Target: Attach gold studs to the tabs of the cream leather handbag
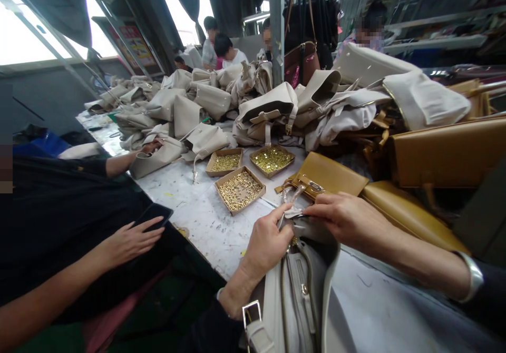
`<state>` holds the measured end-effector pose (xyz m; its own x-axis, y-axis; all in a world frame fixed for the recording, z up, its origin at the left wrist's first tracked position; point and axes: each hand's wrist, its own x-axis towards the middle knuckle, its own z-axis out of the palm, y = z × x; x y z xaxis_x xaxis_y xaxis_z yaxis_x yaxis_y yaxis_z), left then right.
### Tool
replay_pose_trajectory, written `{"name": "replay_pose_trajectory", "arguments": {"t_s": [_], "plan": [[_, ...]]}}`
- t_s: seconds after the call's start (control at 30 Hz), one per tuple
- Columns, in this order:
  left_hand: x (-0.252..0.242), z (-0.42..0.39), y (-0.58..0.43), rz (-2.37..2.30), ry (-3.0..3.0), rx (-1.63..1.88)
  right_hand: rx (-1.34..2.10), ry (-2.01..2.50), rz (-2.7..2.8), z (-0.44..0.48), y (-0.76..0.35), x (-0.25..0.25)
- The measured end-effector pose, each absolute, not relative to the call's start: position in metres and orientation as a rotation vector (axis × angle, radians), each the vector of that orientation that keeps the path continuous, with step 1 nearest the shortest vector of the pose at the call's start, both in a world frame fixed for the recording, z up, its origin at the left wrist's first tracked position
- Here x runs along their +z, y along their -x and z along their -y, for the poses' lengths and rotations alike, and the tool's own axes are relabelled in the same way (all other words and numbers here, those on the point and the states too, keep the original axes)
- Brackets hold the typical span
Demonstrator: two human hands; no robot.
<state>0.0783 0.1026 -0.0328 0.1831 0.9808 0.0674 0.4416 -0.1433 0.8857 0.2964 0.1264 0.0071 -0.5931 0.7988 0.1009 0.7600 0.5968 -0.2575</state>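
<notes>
Zippered handbag (294,295) gapes at the near edge of the stained white worktable (197,213), left hand (269,239) and right hand (350,216) pinching its far end between closed fingertips; beige bags (174,105) heap toward curtained windows (27,37).

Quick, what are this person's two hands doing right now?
Left hand: closed, gripping the pale grey, leather-look handbag at its far end.
Right hand: closed, pinching the same handbag there.

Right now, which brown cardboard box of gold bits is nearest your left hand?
The front brown cardboard tray, holding small gold pieces. It sits closest to the left hand; the back-left cardboard tray and back-right cardboard tray stand farther away.
</notes>
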Motion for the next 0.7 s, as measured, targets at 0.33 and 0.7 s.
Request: {"name": "replay_pose_trajectory", "arguments": {"t_s": [0.33,0.7], "plan": [[-0.036,-0.103,-0.085,-1.424,-1.654,0.998,-0.103,1.157,2.793,-0.127,-0.295,0.029],[-0.038,-0.104,-0.075,-1.233,-1.703,0.995,-0.58,0.874,2.772,-0.114,-0.286,0.029]]}}
